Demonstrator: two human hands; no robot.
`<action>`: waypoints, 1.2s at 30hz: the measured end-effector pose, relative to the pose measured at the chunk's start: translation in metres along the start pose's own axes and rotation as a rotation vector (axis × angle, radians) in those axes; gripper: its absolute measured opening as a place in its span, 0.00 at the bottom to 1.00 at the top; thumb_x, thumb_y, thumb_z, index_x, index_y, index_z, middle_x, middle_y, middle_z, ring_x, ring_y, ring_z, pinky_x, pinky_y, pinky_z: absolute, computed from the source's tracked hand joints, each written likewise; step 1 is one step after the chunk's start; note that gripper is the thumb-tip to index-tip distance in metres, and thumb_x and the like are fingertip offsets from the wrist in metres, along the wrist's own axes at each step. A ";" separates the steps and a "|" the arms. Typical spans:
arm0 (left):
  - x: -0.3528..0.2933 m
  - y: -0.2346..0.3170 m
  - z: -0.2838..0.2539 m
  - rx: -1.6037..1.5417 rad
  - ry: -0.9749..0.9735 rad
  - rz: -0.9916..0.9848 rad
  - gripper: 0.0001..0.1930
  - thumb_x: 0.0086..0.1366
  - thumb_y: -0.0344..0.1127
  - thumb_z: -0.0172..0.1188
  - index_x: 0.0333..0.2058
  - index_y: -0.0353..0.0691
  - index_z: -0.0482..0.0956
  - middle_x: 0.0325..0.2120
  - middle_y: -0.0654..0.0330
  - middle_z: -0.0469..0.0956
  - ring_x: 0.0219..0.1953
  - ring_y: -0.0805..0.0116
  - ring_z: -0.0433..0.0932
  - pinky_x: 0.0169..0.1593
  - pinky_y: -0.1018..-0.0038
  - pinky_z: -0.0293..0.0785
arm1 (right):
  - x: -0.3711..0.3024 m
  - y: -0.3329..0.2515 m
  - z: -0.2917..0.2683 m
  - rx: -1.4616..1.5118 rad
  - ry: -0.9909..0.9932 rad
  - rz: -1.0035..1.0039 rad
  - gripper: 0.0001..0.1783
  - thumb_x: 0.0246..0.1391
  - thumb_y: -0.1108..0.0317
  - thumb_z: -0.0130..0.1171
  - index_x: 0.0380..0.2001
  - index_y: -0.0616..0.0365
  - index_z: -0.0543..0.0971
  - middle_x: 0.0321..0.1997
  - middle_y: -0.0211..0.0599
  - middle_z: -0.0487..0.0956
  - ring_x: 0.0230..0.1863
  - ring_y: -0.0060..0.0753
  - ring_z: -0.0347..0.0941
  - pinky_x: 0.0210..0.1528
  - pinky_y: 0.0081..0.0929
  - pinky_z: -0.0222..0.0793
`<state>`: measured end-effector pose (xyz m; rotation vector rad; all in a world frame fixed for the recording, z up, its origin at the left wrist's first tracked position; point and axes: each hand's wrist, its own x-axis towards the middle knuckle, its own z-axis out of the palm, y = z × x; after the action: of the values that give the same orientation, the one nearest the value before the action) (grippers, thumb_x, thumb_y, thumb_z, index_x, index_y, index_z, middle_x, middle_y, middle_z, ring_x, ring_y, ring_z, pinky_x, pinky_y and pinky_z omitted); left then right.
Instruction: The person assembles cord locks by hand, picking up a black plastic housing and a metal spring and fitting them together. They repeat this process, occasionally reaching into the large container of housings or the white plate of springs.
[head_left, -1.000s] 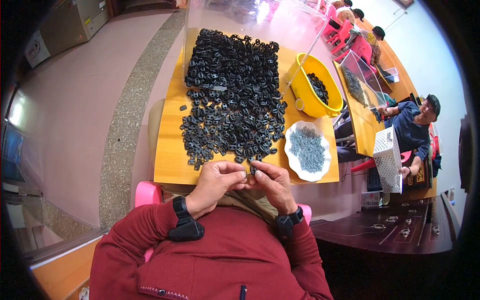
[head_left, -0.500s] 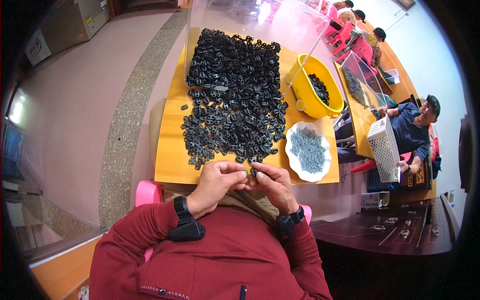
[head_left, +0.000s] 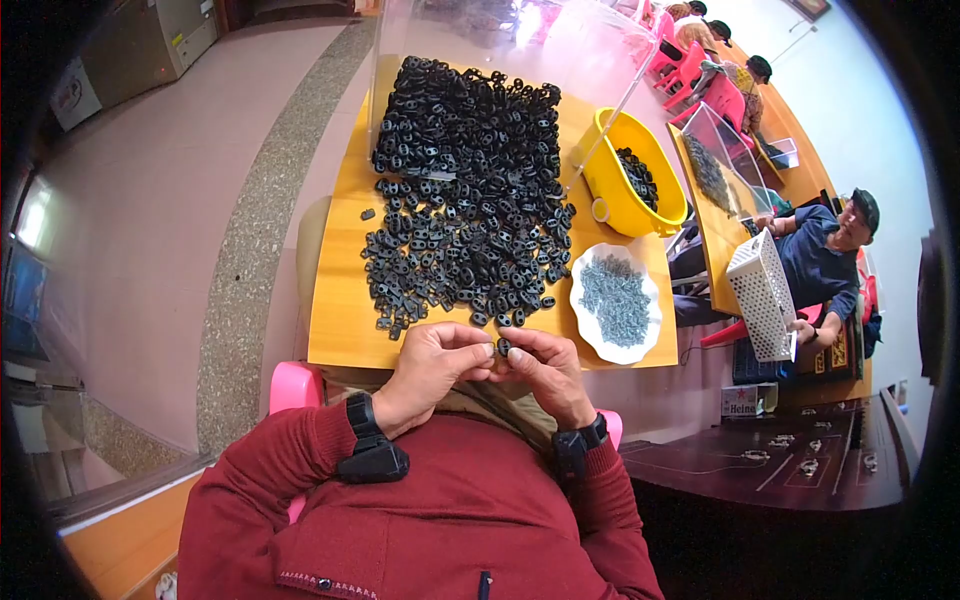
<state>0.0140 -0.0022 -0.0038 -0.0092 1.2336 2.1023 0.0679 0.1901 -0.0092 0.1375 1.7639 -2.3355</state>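
Observation:
Close together at the near edge of the table, both hands have their fingertips pinched. My right hand (head_left: 550,372) grips a small black oval plastic piece (head_left: 503,346) with holes, between thumb and finger. Beside it, the thumb and forefinger of my left hand (head_left: 428,368) are pressed together; what lies between them is too small to make out. Just beyond the fingers spreads a big heap of similar black two-holed pieces (head_left: 490,215). Smaller flat dark pieces (head_left: 400,270) lie along its left side. A white wavy-rimmed plate (head_left: 625,352) holds many tiny grey parts (head_left: 615,298).
A clear plastic box (head_left: 590,60) stands around the far part of the heap. Right of it, a yellow tub (head_left: 610,205) holds more black pieces. At another table (head_left: 715,240), a person in blue holds a white perforated basket (head_left: 765,300). Pink chairs (head_left: 730,105) stand farther back.
The black piece has turned slightly and shifted a little left in my right fingertips. Both hands stay nearly in place. The other person's white basket has moved slightly left.

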 end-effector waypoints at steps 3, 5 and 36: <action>0.000 0.000 0.000 0.003 0.004 -0.006 0.07 0.62 0.29 0.61 0.38 0.33 0.78 0.30 0.60 0.80 0.29 0.76 0.79 0.34 0.82 0.78 | 0.000 0.001 0.001 0.019 -0.003 0.002 0.18 0.60 0.75 0.53 0.53 0.68 0.71 0.43 0.43 0.79 0.39 0.33 0.79 0.44 0.27 0.78; 0.000 -0.001 -0.001 -0.004 0.000 -0.011 0.07 0.61 0.29 0.61 0.38 0.33 0.78 0.30 0.60 0.80 0.28 0.76 0.79 0.34 0.82 0.78 | 0.001 0.002 0.001 -0.018 0.012 -0.012 0.18 0.60 0.75 0.53 0.53 0.68 0.71 0.43 0.43 0.79 0.40 0.32 0.79 0.44 0.26 0.78; 0.000 0.004 0.000 -0.035 -0.013 -0.036 0.09 0.61 0.31 0.62 0.38 0.33 0.78 0.29 0.61 0.80 0.28 0.77 0.79 0.32 0.82 0.76 | 0.003 0.006 0.000 -0.011 -0.017 -0.067 0.18 0.58 0.77 0.56 0.52 0.66 0.72 0.41 0.39 0.78 0.40 0.31 0.78 0.43 0.26 0.78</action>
<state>0.0120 -0.0039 -0.0011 -0.0332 1.1803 2.0900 0.0665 0.1879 -0.0152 0.0568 1.7997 -2.3655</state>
